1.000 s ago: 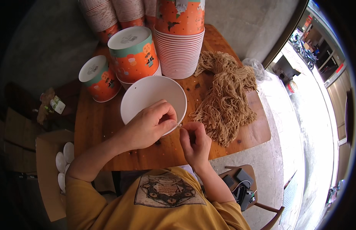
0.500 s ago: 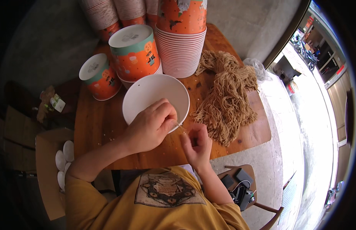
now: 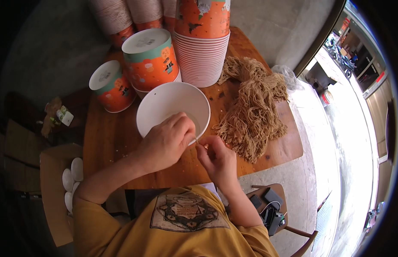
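Observation:
A white-lined paper bucket [image 3: 175, 96] stands mouth up on the table, right in front of me. My left hand [image 3: 166, 139] hangs over its near rim, thumb and fingers pinched together. Close by on the right, my right hand [image 3: 218, 159] is also pinched, just outside the rim. Between the two sets of fingertips runs a short, thin, light-brown cord [image 3: 196, 140], with both its ends hidden in my fingers. A heap of tan cords [image 3: 261, 113] lies to the right of the bucket.
Behind the bucket are upturned orange buckets [image 3: 152, 62], a smaller one [image 3: 113, 90] and a tall nested stack [image 3: 202, 60]. The wooden table [image 3: 276, 150] ends near my waist. A cardboard box [image 3: 55, 192] with white discs sits lower left; a chair [image 3: 274, 192] holds dark devices at right.
My right hand has shifted slightly left and up, closer to the left hand. The bucket has slid a little to the left.

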The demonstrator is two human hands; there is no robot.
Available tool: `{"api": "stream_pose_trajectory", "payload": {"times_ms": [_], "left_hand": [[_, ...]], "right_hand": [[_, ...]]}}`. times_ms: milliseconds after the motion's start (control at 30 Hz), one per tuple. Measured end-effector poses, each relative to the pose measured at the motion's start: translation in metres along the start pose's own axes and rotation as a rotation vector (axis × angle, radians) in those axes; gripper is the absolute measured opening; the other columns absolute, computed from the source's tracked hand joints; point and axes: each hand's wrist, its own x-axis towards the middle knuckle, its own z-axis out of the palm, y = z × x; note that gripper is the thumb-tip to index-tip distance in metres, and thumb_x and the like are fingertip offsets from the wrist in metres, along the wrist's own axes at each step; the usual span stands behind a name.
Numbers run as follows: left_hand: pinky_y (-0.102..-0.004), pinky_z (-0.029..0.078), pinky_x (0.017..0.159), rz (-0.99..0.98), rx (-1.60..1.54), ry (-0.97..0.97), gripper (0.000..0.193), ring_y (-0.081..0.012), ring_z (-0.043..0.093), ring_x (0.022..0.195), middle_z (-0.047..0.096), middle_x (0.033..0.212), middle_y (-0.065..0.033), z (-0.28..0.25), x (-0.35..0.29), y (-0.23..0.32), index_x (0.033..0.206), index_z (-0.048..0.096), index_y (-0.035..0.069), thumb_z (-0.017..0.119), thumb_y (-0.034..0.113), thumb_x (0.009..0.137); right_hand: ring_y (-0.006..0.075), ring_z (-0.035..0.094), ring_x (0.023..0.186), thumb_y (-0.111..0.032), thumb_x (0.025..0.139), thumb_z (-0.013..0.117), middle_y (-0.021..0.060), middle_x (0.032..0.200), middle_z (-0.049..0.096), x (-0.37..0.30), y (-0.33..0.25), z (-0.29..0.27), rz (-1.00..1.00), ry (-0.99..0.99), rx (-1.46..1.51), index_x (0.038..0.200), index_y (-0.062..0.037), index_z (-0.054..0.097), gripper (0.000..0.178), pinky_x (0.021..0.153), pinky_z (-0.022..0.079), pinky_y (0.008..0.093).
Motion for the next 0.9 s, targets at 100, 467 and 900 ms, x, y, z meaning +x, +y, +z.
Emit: {"api": "stream_pose_trajectory", "payload": {"times_ms": [100, 467, 900], "left_hand": [[-0.0417, 0.048, 0.063, -0.249, -0.119, -0.167, 0.030, -0.0310, 0.061, 0.068, 0.058, 0.076, -0.0087, -0.014, -0.003, 0.001, 0.097, 0.046, 0.006, 0.071, 0.014, 0.084], [-0.0406, 0.043, 0.093, 0.165, 0.418, -0.110, 0.015, -0.0232, 0.058, 0.101, 0.059, 0.093, -0.0035, -0.042, -0.040, -0.006, 0.093, 0.064, 0.009, 0.067, 0.007, 0.078], [-0.0426, 0.032, 0.099, -0.208, 0.413, 0.070, 0.018, -0.0274, 0.051, 0.101, 0.051, 0.092, -0.0063, -0.022, -0.036, 0.001, 0.087, 0.054, 0.008, 0.069, 0.007, 0.077]], "right_hand": [[0.0236, 0.061, 0.058, -0.012, 0.087, 0.070, 0.0092, 0.074, 0.059, 0.008, -0.004, -0.031, -0.089, -0.165, -0.016, 0.096, -0.0060, 0.063, 0.013, 0.054, 0.049, 0.0343], [0.0299, 0.061, 0.076, -0.003, 0.083, 0.068, 0.0083, 0.087, 0.057, 0.075, -0.027, -0.045, -0.509, -0.345, -0.187, 0.090, -0.0048, 0.062, 0.009, 0.064, 0.051, 0.0380], [0.0326, 0.064, 0.071, -0.017, 0.087, 0.065, 0.0092, 0.085, 0.058, 0.084, -0.022, 0.007, -0.515, -0.381, -0.315, 0.090, -0.0045, 0.060, 0.014, 0.060, 0.053, 0.0425]]}}
